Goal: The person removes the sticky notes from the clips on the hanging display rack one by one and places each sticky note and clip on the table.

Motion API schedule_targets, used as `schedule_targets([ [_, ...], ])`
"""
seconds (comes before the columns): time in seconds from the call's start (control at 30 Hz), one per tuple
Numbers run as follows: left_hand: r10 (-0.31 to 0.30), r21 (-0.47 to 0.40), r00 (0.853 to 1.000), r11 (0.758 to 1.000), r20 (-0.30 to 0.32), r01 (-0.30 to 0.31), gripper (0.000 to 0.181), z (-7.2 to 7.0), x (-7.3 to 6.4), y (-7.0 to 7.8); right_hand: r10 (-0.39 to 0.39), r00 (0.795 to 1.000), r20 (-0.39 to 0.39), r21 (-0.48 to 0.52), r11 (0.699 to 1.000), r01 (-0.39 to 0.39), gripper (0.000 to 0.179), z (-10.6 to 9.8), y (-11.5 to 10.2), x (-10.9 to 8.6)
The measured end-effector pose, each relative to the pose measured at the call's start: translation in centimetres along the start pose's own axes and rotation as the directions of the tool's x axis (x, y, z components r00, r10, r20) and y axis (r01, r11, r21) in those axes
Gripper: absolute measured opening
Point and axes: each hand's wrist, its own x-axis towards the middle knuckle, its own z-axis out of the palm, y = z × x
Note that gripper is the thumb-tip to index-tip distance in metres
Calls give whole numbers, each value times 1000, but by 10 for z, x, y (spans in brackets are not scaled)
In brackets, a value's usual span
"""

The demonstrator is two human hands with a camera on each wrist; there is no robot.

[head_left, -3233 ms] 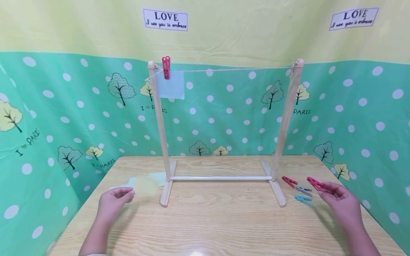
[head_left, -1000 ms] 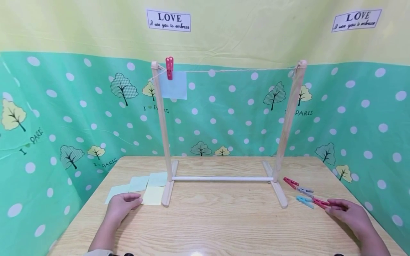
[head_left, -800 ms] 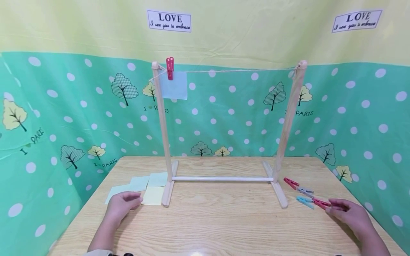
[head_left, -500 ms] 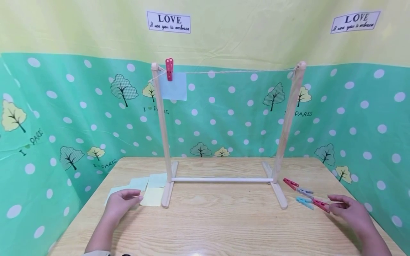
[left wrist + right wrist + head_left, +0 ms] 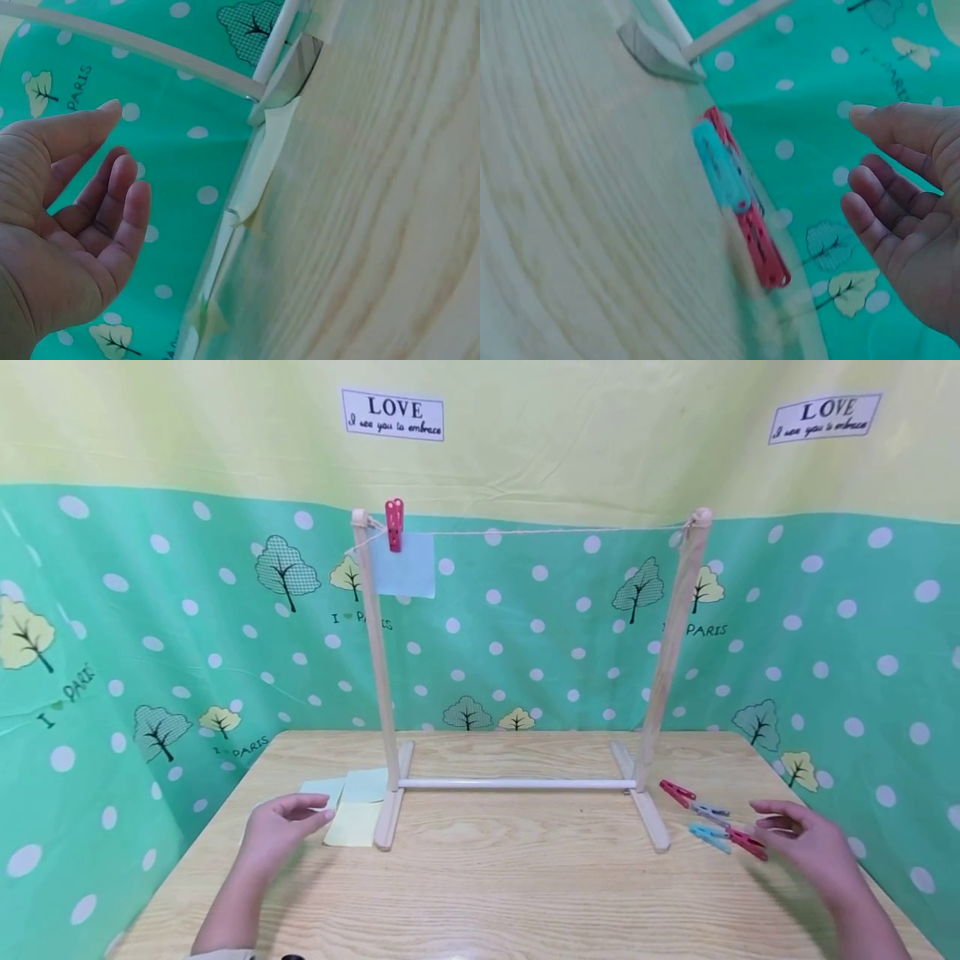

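Note:
My left hand (image 5: 281,837) hovers at the left, its fingers loosely bent with nothing between them. Just past its fingertips a yellow paper square (image 5: 352,825) lies on the table beside pale blue paper squares (image 5: 366,785), one partly hidden by the hand. On the right, my right hand (image 5: 806,843) is raised over the table, fingers relaxed and holding nothing. Close to its fingertips lies a red clothespin (image 5: 747,843), touching a light blue clothespin (image 5: 709,837). A grey clothespin (image 5: 709,812) and another red clothespin (image 5: 677,792) lie beyond them.
A wooden frame (image 5: 378,668) stands mid-table with a string (image 5: 525,532) tied between its posts. From the string hangs a blue paper square (image 5: 405,567) under a red clothespin (image 5: 394,525). A white rod (image 5: 517,784) joins the feet. Patterned curtain (image 5: 510,635) surrounds the table.
The yellow paper has been laid down and the left hand has let go. The right hand has put its red clothespin down by the light blue one. Both hands have since lifted slightly.

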Motion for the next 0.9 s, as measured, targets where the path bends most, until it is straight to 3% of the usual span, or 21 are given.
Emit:
schedule_targets([
  [0.17, 18, -1, 1000, 1000, 9, -18, 47, 1, 0, 10, -27, 999, -44, 22, 999, 28, 57, 6, -16, -4],
  [0.4, 40, -16, 999, 999, 35, -40, 51, 0, -1, 24, -142, 982, -122, 171, 972, 162, 47, 16, -32, -10],
  [0.67, 100, -52, 994, 994, 47, -98, 51, 3, -4, 36, -263, 952, -158, 137, 949, 285, 48, 23, -48, -10],
  [0.9, 145, -127, 989, 982, 42, -138, 48, 8, -7, 45, -375, 915, -147, 156, 905, 396, 45, 27, -61, -14],
])
